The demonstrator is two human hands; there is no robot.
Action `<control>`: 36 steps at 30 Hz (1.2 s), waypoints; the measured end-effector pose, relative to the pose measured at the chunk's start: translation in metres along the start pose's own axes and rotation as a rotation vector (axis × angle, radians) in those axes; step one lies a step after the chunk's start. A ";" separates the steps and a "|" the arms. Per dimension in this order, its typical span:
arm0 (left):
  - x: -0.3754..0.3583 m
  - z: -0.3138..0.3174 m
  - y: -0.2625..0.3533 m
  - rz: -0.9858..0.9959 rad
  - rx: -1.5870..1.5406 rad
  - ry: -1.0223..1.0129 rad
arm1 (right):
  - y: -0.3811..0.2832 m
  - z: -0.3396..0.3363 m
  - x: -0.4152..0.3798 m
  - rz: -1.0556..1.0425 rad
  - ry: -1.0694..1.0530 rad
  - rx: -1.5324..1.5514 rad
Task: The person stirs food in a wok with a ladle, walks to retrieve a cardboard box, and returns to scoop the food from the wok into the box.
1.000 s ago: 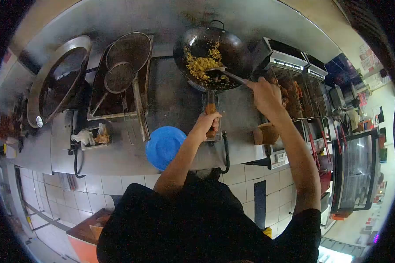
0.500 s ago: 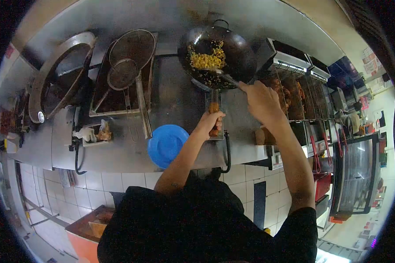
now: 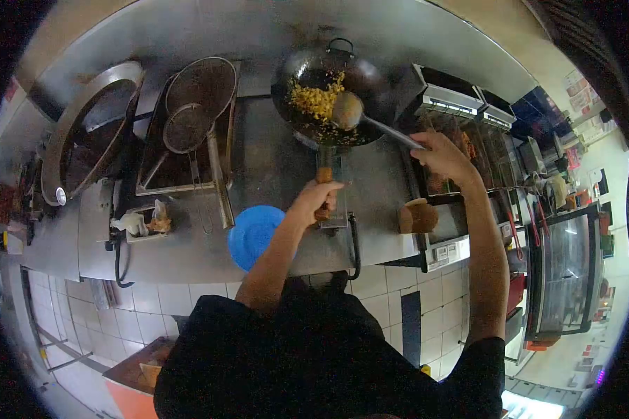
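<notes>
A dark wok (image 3: 370, 77) sits over the burner, with yellow fried rice (image 3: 314, 101) gathered on its left side. My left hand (image 3: 316, 201) is wrapped round the wok's wooden handle (image 3: 324, 167), close to the counter front. In my right hand (image 3: 444, 157) is the handle end of a metal wok ladle (image 3: 348, 110). The ladle's bowl faces me at the right edge of the rice, its shaft slanting down to the right. A blue plate (image 3: 253, 236) lies left of my left forearm, which covers part of it.
Two wire strainers (image 3: 192, 129) rest across a fryer tray (image 3: 157, 183) on the left. Farther left stands a large round metal rim (image 3: 57, 157). A grill (image 3: 461, 140) with food on it is at the right, near a brown round container (image 3: 418, 216). A small tray (image 3: 147, 236) holds wrappers.
My right hand has moved right and slightly down, and the ladle's bowl has turned to show in the wok. My left hand stays on the handle. The whole view has shifted slightly.
</notes>
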State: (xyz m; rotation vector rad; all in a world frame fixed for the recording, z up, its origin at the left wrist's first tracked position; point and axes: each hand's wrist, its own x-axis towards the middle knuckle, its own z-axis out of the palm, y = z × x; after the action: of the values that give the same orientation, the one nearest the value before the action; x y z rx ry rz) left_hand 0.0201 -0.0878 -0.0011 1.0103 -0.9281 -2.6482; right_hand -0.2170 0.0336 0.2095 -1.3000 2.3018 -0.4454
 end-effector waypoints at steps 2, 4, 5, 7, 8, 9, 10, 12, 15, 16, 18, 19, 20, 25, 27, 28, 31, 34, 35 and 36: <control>0.010 -0.034 0.001 0.037 0.024 -0.057 | 0.025 -0.007 -0.001 0.011 0.008 0.043; 0.001 -0.050 0.007 0.061 0.050 -0.107 | 0.042 -0.018 -0.005 0.029 0.006 0.095; -0.021 -0.044 0.017 0.045 0.121 -0.109 | 0.047 -0.026 -0.008 -0.017 0.054 0.013; -0.050 -0.041 0.019 0.019 0.201 -0.109 | 0.040 -0.041 -0.020 -0.054 0.103 -0.059; -0.059 -0.041 0.017 0.080 0.213 -0.108 | 0.021 -0.061 -0.031 0.051 0.019 -0.133; -0.070 -0.041 0.013 0.137 0.223 -0.105 | 0.009 -0.077 -0.039 0.156 -0.073 -0.205; -0.084 -0.040 0.010 0.126 0.230 -0.100 | 0.007 -0.085 -0.041 0.150 -0.095 -0.238; -0.113 -0.033 0.011 0.156 0.445 -0.042 | 0.007 -0.099 -0.054 0.200 -0.164 -0.132; -0.158 -0.007 0.002 0.106 0.438 -0.017 | 0.039 -0.092 -0.072 0.234 -0.220 0.083; -0.170 0.001 -0.006 0.105 0.441 -0.009 | 0.053 -0.082 -0.080 0.222 -0.212 0.191; -0.191 0.017 -0.023 0.021 0.233 -0.051 | 0.080 -0.054 -0.101 0.211 -0.179 0.243; -0.198 0.025 -0.032 0.028 0.233 -0.042 | 0.093 -0.040 -0.111 0.201 -0.141 0.286; -0.203 0.033 -0.042 -0.001 0.226 -0.050 | 0.107 -0.026 -0.119 0.192 -0.147 0.285; -0.216 0.060 -0.090 -0.055 0.267 -0.020 | 0.160 0.046 -0.154 -0.047 0.063 0.477; -0.221 0.072 -0.099 -0.057 0.277 -0.021 | 0.152 0.048 -0.170 -0.007 0.053 0.473; -0.224 0.074 -0.107 -0.061 0.295 -0.022 | 0.157 0.054 -0.176 -0.054 0.135 0.445; -0.232 0.086 -0.125 -0.093 0.319 -0.006 | 0.169 0.067 -0.190 0.021 0.189 0.390; -0.238 0.100 -0.134 -0.109 0.323 0.011 | 0.165 0.063 -0.203 0.004 0.250 0.377; -0.240 0.104 -0.138 -0.097 0.327 0.019 | 0.164 0.063 -0.208 0.032 0.216 0.440; -0.241 0.106 -0.141 -0.098 0.331 0.019 | 0.166 0.062 -0.210 0.057 0.185 0.501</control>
State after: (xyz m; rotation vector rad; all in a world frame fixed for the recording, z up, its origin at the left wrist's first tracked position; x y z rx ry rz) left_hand 0.1437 0.1615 0.1075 1.1728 -1.3800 -2.6100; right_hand -0.2082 0.2944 0.1249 -0.9738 2.1616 -1.0799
